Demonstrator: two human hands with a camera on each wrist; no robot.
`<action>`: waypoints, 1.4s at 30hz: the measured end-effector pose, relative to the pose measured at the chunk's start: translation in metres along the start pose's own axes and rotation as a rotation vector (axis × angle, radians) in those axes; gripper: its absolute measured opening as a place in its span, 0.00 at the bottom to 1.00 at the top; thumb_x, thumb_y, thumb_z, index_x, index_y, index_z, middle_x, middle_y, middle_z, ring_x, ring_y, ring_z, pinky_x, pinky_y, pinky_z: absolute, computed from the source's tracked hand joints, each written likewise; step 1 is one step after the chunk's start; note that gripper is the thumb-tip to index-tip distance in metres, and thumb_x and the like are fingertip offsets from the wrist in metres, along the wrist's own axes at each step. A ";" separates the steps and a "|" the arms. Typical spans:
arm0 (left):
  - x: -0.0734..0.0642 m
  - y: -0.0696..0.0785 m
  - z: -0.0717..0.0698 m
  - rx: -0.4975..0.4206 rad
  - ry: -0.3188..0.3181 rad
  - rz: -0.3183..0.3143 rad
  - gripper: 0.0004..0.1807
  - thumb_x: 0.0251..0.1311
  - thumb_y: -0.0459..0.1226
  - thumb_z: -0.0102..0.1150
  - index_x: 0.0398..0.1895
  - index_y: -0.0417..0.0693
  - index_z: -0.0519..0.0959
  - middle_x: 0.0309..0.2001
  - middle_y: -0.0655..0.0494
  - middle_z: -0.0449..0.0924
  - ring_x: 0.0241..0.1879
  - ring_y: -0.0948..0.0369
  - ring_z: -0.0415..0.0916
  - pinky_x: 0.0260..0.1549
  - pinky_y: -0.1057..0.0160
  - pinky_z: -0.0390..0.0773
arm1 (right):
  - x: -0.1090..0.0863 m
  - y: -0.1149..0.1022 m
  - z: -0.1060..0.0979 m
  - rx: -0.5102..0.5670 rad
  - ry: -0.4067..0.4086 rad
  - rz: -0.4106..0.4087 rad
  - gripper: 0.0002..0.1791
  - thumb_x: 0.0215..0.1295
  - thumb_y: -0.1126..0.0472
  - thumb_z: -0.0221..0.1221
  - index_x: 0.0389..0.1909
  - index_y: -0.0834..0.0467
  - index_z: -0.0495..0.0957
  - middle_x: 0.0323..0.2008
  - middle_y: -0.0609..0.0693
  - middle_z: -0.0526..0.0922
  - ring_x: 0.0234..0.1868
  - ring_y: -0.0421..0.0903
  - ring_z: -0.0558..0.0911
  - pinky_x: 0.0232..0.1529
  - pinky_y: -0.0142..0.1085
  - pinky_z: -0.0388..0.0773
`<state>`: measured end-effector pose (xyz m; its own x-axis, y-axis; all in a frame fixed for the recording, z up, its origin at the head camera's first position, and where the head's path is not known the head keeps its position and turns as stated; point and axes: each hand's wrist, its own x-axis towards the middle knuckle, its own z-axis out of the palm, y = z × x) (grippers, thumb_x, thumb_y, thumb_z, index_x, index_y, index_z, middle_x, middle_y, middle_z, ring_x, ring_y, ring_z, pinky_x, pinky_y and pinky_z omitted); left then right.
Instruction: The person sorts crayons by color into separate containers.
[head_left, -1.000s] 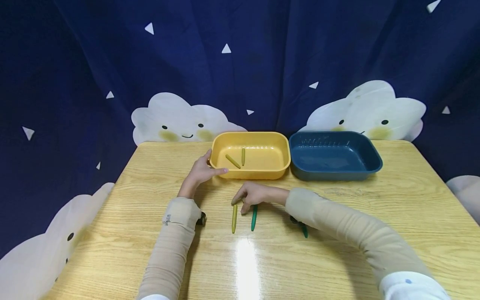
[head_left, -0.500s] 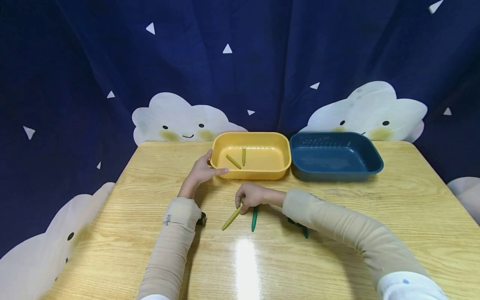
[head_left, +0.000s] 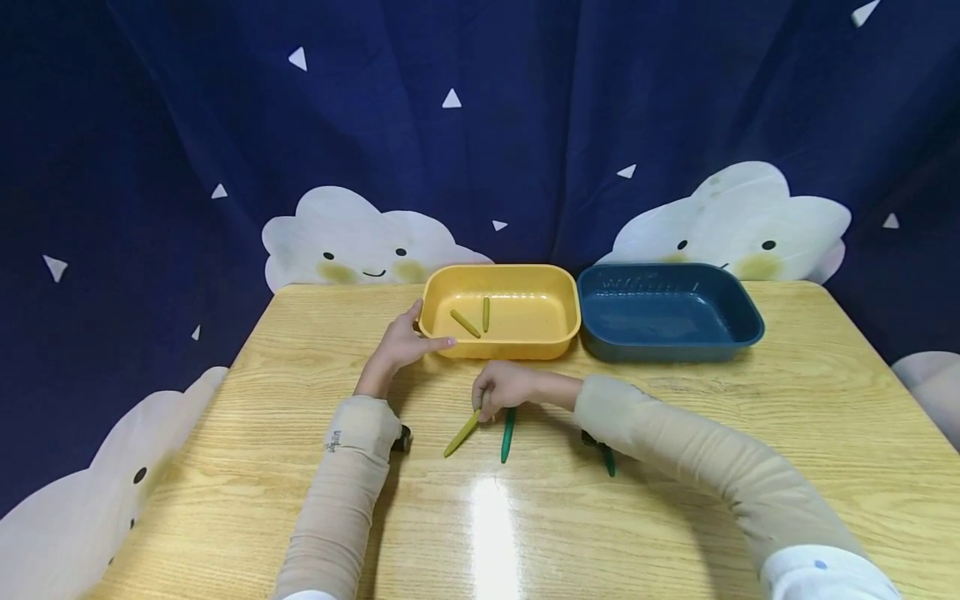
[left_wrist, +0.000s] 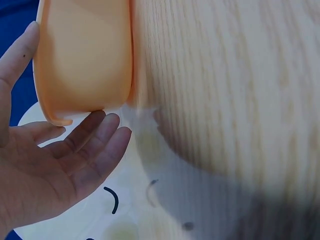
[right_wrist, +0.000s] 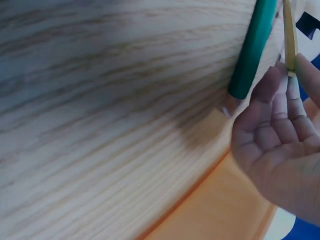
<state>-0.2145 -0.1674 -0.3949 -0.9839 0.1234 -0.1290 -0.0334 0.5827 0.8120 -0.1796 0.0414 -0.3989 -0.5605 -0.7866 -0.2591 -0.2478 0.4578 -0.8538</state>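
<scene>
My right hand (head_left: 504, 388) pinches a yellow crayon (head_left: 461, 434) by one end between thumb and fingers, and the crayon slants toward the lower left. Close beside it lies a green crayon (head_left: 507, 435) on the table; in the right wrist view this green crayon (right_wrist: 252, 52) is near the fingers. My left hand (head_left: 400, 340) touches the left end of a yellow bin (head_left: 510, 350), its thumb along the front rim and its fingers at the end wall, loosely extended in the left wrist view. Two yellow crayons (head_left: 465, 323) lie inside the bin.
A dark blue bin (head_left: 667, 354) stands against the yellow bin's right side. Another green crayon (head_left: 608, 461) lies partly hidden under the right forearm. The wooden table (head_left: 225, 500) ends at a navy curtain (head_left: 510, 167) with clouds.
The right hand has taken hold of the yellow crayon by its far end. The crayon has swung from nearly straight to slanting, its near end moving left. The left hand stays at the bin.
</scene>
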 end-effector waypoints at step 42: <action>0.003 -0.005 0.001 0.006 0.000 0.018 0.57 0.45 0.46 0.69 0.70 0.37 0.42 0.65 0.37 0.55 0.61 0.48 0.59 0.58 0.53 0.60 | -0.030 -0.026 -0.052 0.208 0.188 -0.126 0.10 0.52 0.73 0.60 0.37 0.73 0.77 0.24 0.49 0.80 0.26 0.42 0.75 0.28 0.34 0.72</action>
<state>-0.2167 -0.1686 -0.3998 -0.9844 0.1339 -0.1143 -0.0145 0.5853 0.8107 -0.1980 0.0745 -0.3452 -0.6770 -0.7322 -0.0738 -0.1686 0.2519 -0.9530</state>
